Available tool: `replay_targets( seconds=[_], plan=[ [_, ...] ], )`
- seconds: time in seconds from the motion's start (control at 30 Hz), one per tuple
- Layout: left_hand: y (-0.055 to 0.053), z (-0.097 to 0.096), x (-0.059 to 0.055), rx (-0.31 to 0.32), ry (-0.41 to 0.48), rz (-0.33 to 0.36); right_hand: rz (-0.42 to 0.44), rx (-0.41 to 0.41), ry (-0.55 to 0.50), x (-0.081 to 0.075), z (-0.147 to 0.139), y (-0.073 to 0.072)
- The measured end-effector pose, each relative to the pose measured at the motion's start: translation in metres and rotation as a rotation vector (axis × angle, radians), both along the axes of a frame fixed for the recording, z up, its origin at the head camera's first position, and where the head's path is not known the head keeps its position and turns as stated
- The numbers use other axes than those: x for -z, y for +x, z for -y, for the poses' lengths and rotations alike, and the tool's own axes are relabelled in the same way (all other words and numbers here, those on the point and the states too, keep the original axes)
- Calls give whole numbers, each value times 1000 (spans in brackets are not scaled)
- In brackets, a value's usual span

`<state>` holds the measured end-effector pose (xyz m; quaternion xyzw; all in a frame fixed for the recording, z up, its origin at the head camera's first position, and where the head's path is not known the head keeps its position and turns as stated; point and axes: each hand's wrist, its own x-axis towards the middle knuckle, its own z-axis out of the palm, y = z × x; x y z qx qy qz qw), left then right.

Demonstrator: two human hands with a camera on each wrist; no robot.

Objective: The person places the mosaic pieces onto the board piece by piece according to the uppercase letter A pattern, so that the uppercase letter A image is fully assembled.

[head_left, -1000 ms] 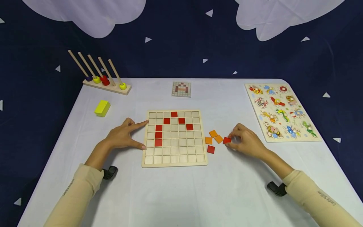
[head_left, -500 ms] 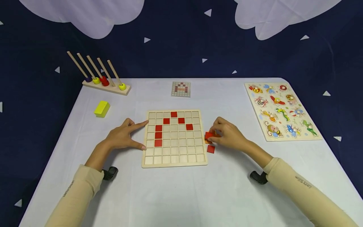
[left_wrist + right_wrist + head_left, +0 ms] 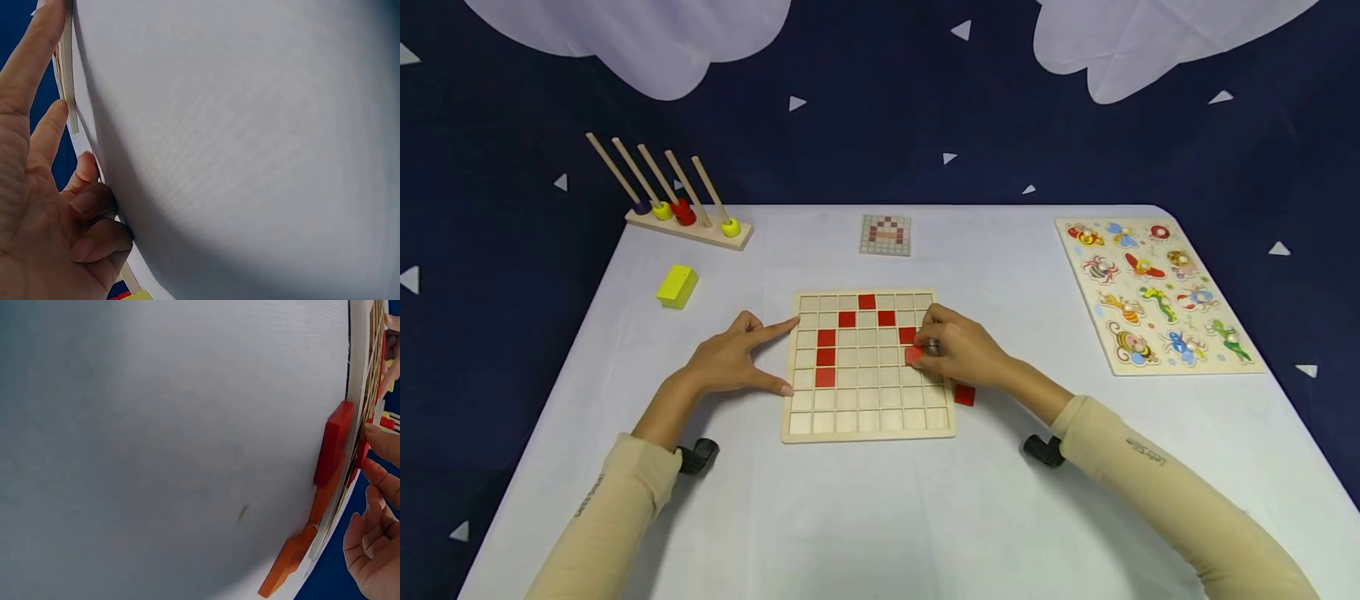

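Note:
A wooden grid board (image 3: 868, 400) lies mid-table, with several red tiles (image 3: 826, 357) set in its cells in an arch shape. My left hand (image 3: 726, 358) touches the board's left edge with outstretched index finger and thumb; in the left wrist view the other fingers are bent. Over the board's right part, my right hand (image 3: 966, 350) pinches a red square tile (image 3: 913, 357) just below the lowest red tile on that side. A loose red tile (image 3: 965, 395) lies beside the board's right edge. Orange tiles (image 3: 287, 562) show near it in the right wrist view, hidden under the right hand in the head view.
A small pattern card (image 3: 885, 236) lies behind the board. At back left stands a peg stacker (image 3: 688, 229) with coloured beads, and a yellow block (image 3: 677, 287) sits in front of it. An insect knob puzzle (image 3: 1161, 292) lies on the right.
My right hand has carried the red tile leftward from beyond the orange tiles, past them, and onto the board's right side. The left hand has stayed at the board's edge.

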<state>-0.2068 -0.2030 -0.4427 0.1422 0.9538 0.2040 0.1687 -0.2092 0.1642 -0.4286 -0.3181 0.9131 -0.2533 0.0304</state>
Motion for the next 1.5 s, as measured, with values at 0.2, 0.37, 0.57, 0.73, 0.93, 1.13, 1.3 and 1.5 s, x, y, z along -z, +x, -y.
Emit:
replay_targets(
  seconds=[0.2,0.37,0.57,0.73,0.93,1.13,1.3,1.5],
  plan=[
    [-2,-4,-3,9,-8,-6,24,24,-30,1,1,1],
    [-3,-5,-5,8,-11,-7,90,67,-31,2,3,-1],
    [-2,-5,-3,5,0,8,75,89,6,-1,-2,4],
    [-1,-5,-1,4,4,9,64,149,-14,-6,-21,18],
    [-1,-2,-1,-2,-5,7,52,196,13,-6,-47,38],
    [-2,0,0,3,4,2,67,207,25,-1,-62,51],
    [-1,0,2,1,7,2,49,180,-7,6,-64,57],
    [-1,-1,1,2,1,1,-6,136,-14,13,-61,59]
  ],
)
